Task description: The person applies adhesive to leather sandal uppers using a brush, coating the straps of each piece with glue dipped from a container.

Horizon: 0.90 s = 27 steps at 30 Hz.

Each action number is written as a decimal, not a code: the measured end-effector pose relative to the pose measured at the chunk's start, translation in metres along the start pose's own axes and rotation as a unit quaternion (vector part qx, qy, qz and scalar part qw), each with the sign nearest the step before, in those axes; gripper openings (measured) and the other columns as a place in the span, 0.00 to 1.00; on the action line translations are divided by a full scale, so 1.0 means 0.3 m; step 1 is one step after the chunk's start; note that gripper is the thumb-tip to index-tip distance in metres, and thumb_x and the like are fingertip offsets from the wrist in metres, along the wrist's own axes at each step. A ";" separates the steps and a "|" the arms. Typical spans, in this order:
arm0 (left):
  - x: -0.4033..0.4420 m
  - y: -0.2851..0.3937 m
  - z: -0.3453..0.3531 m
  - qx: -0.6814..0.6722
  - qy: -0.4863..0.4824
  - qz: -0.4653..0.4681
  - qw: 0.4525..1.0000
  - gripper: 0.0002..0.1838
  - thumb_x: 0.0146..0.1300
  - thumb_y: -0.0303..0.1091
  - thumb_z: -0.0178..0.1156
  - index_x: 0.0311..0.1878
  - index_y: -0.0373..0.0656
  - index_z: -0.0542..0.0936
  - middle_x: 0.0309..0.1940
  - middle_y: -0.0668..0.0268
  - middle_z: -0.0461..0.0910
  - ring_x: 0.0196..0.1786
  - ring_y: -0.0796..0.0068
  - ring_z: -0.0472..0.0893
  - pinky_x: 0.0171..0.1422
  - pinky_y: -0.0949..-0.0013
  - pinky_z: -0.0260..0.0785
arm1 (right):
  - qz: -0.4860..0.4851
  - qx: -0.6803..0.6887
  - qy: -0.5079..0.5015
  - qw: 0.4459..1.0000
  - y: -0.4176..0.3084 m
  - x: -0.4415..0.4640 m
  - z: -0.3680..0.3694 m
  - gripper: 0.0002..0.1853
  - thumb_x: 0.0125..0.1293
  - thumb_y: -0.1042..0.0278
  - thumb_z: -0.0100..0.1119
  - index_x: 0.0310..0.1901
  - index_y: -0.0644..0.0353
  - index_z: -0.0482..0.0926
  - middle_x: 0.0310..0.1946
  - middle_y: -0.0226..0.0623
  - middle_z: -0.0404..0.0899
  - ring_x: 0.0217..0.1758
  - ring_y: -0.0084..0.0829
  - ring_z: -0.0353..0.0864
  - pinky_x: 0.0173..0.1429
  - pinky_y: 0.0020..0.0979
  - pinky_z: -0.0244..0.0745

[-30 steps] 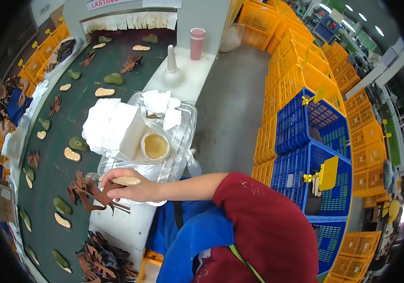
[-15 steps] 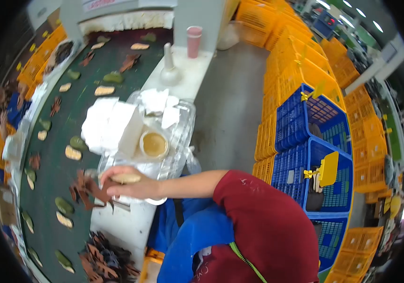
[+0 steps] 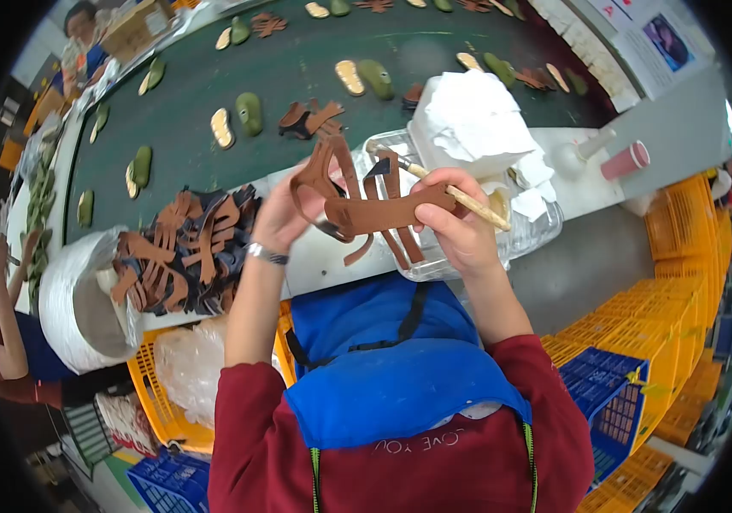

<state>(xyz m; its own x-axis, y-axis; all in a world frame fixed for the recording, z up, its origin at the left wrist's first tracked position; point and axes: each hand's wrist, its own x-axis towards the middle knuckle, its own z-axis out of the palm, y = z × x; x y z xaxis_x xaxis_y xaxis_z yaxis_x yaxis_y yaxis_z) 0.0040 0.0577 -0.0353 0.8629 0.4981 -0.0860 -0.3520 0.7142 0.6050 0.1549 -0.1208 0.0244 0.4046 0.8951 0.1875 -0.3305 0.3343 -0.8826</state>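
Note:
My left hand [image 3: 283, 214] grips a brown strappy sandal upper [image 3: 366, 214] by its left side, with some fingers hidden behind the straps. My right hand [image 3: 468, 224] is closed on the upper's right end, thumb in front. The same hand holds a brush [image 3: 484, 208] with a pale wooden handle, its tip pointing up and left across the straps. Just left of my left hand lies a heap of brown and dark uppers [image 3: 186, 248]. A clear plastic tray [image 3: 545, 224] stands beyond my right hand, with a white paper-covered box [image 3: 473, 120] and a partly hidden tub [image 3: 499, 198].
A green conveyor belt [image 3: 178, 111] carries pairs of soles and brown uppers. A white bottle [image 3: 584, 150] and pink cup [image 3: 626, 161] stand at right. Yellow crates [image 3: 673, 308] and a blue crate [image 3: 601, 393] stack behind. Another person's arm [image 3: 8, 316] shows at left.
The view has swung round to face the belt. Earlier, one hand showed at the brown straps by the belt's edge; now both hands hold the upper up above the worktop.

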 end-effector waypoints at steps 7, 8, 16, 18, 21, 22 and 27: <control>-0.046 -0.061 0.016 -0.035 -0.187 -0.158 0.969 0.32 0.53 0.37 0.58 0.59 0.32 0.61 0.59 0.54 0.62 0.58 0.61 0.68 0.58 0.61 0.66 | -0.007 -0.130 0.074 0.989 0.081 0.019 -0.019 0.14 0.54 0.77 0.58 0.44 0.63 0.72 0.34 0.32 0.74 0.34 0.18 0.74 0.36 0.19 0.71; -0.053 -0.057 0.026 0.013 -0.179 -0.155 0.971 0.32 0.52 0.36 0.56 0.60 0.31 0.60 0.57 0.53 0.64 0.56 0.61 0.69 0.57 0.62 0.65 | -0.020 -0.158 0.075 0.984 0.094 0.017 -0.021 0.14 0.54 0.77 0.58 0.44 0.63 0.72 0.34 0.32 0.74 0.34 0.18 0.74 0.36 0.19 0.72; -0.095 -0.072 0.121 0.314 -0.053 -0.090 0.944 0.19 0.63 0.38 0.50 0.50 0.31 0.70 0.36 0.59 0.79 0.38 0.76 0.77 0.44 0.74 0.69 | -0.007 -0.146 0.095 0.985 0.138 0.003 0.027 0.12 0.57 0.77 0.55 0.44 0.65 0.72 0.35 0.32 0.73 0.32 0.16 0.73 0.35 0.18 0.72; -0.112 -0.072 0.147 0.291 0.002 -0.072 0.954 0.17 0.62 0.37 0.51 0.46 0.31 0.72 0.34 0.59 0.79 0.34 0.75 0.78 0.42 0.73 0.70 | -0.037 -0.167 0.081 0.982 0.134 0.005 0.012 0.13 0.59 0.75 0.54 0.47 0.65 0.72 0.34 0.31 0.74 0.30 0.16 0.73 0.34 0.18 0.72; -0.112 -0.058 0.138 0.262 0.030 -0.063 0.963 0.15 0.62 0.37 0.52 0.40 0.32 0.75 0.31 0.61 0.79 0.33 0.76 0.78 0.40 0.74 0.69 | -0.029 -0.172 0.098 0.980 0.086 0.003 -0.051 0.15 0.62 0.72 0.51 0.50 0.65 0.70 0.29 0.29 0.73 0.27 0.15 0.71 0.31 0.17 0.70; -0.108 -0.047 0.124 0.303 0.018 -0.058 0.951 0.14 0.62 0.37 0.52 0.39 0.32 0.76 0.31 0.62 0.79 0.33 0.78 0.77 0.39 0.76 0.68 | -0.017 -0.169 0.111 0.979 0.059 -0.002 -0.085 0.15 0.64 0.70 0.50 0.51 0.66 0.70 0.27 0.29 0.73 0.25 0.15 0.71 0.30 0.16 0.70; -0.114 -0.046 0.105 0.299 0.076 -0.073 0.948 0.11 0.60 0.36 0.54 0.34 0.37 0.77 0.26 0.70 0.76 0.28 0.85 0.72 0.34 0.82 0.63 | -0.017 -0.272 0.192 0.943 -0.064 -0.058 -0.304 0.15 0.66 0.63 0.46 0.44 0.67 0.75 0.22 0.26 0.70 0.20 0.12 0.64 0.23 0.14 0.58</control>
<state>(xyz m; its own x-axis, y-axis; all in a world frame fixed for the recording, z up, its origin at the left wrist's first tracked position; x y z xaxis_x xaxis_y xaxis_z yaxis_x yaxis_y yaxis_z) -0.0094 0.0153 -0.0157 0.8079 0.5132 -0.2896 0.0759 0.3966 0.9148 0.2321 -0.1699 -0.0012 0.7209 0.6786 0.1411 0.1313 0.0661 -0.9891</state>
